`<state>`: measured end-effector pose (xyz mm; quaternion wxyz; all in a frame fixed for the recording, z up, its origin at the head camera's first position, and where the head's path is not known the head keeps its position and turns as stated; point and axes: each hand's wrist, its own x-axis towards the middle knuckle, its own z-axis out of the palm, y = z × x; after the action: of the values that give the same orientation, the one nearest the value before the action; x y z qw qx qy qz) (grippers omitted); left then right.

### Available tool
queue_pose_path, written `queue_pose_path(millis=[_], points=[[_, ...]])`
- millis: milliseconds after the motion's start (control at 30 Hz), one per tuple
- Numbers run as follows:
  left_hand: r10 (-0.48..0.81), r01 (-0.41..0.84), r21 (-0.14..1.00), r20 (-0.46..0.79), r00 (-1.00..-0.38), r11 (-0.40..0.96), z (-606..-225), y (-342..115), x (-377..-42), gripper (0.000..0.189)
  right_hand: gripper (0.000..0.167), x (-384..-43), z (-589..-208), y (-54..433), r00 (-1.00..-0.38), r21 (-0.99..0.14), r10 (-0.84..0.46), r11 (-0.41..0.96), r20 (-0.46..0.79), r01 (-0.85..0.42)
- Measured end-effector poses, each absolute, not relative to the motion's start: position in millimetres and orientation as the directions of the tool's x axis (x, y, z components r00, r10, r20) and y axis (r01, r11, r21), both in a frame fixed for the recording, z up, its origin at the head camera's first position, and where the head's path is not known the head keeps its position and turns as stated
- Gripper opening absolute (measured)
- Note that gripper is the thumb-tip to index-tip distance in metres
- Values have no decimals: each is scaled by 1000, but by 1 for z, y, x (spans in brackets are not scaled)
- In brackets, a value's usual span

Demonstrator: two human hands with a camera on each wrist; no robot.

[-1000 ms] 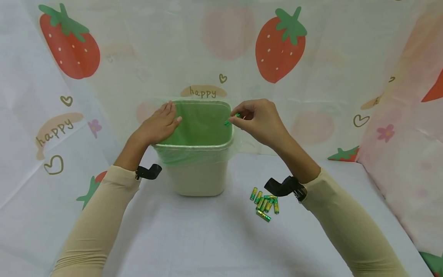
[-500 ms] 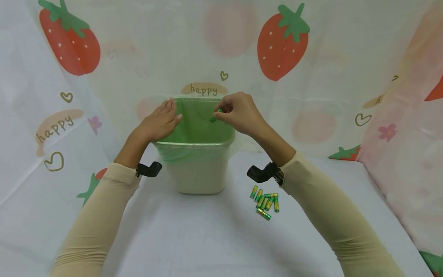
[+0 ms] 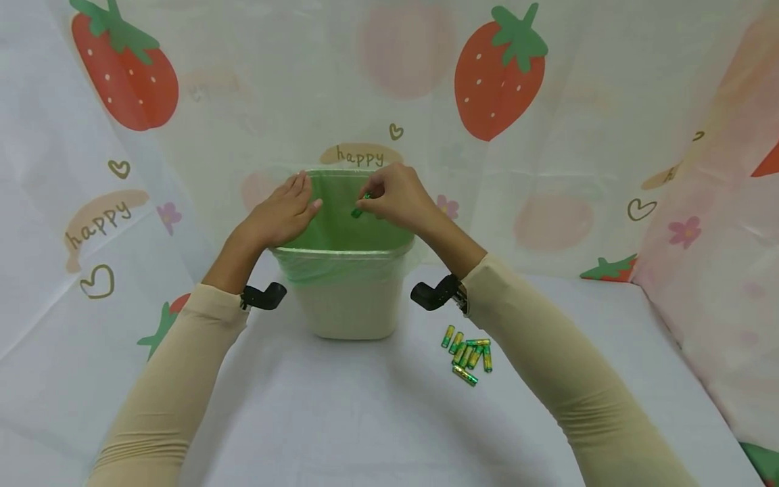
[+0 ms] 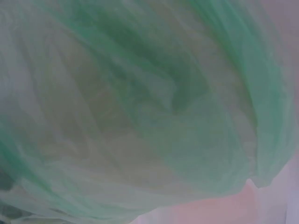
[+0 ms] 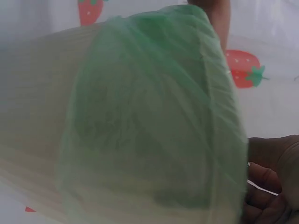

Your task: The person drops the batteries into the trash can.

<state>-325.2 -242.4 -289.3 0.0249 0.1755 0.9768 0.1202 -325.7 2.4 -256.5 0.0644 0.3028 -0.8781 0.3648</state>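
Note:
A cream trash bin (image 3: 349, 308) stands on the white cloth, with a green plastic liner (image 3: 335, 265) folded over its rim. My left hand (image 3: 281, 216) rests on the bin's left rim, fingers extended. Over the bin's mouth, my right hand (image 3: 397, 198) pinches a small green battery (image 3: 357, 212) between thumb and fingertips. The right wrist view has the lined bin's side, with part of the right hand (image 5: 273, 179) at the edge; the rim hides the battery there. Only the liner (image 4: 187, 126) and a bit of backdrop fill the left wrist view.
Several green and gold batteries (image 3: 467, 356) lie in a loose group right of the bin on the white cloth (image 3: 341, 412). A strawberry-print backdrop (image 3: 426, 122) rises behind the bin and along both sides.
My right hand has moved left with the battery, from the bin's right rim to over its mouth. My left hand stays on the left rim.

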Motion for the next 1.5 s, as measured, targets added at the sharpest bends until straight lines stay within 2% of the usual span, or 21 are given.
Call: queue_pose_path(millis=[500, 867, 1167, 1500], points=[[356, 347, 230, 2, -935, 909, -283, -239, -327, 69, 14, -331, -258, 5, -824, -625, -490, 556, 285, -548], [379, 371, 227, 7, -925, 901, -279, -240, -328, 68, 12, -315, -251, 32, -816, -632, -468, 529, 340, -566], [371, 360, 238, 0, -929, 902, -282, -241, -328, 68, 10, -303, -265, 51, -812, -633, -404, 511, 420, -581], [368, 358, 257, 10, -930, 898, -288, -242, -325, 68, 10, -282, -283, 78, -839, -701, -341, 464, 423, -542]])
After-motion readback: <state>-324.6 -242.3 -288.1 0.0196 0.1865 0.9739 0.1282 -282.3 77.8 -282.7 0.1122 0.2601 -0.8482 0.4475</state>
